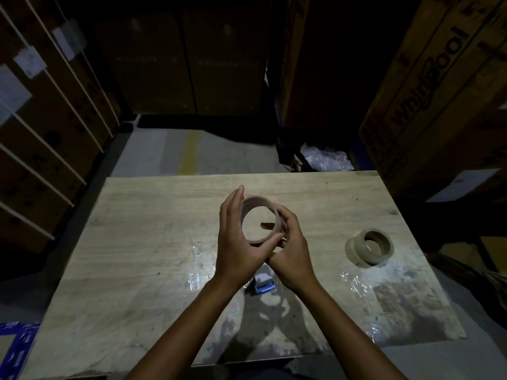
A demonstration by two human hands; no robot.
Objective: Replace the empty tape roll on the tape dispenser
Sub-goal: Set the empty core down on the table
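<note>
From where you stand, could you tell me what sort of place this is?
Probably a warehouse or stockroom: tall cardboard appliance cartons stand around a worn wooden table, with a painted yellow floor line beyond.

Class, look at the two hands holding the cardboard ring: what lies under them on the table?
Under the hands a small blue and white object shows on the table. The wrists cover most of it, so what it is cannot be told.

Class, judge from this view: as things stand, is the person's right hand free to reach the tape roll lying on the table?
Probably not yet. The right hand and left hand both hold the empty cardboard core. The tabletop toward the tape roll looks unobstructed once it lets go.
</note>
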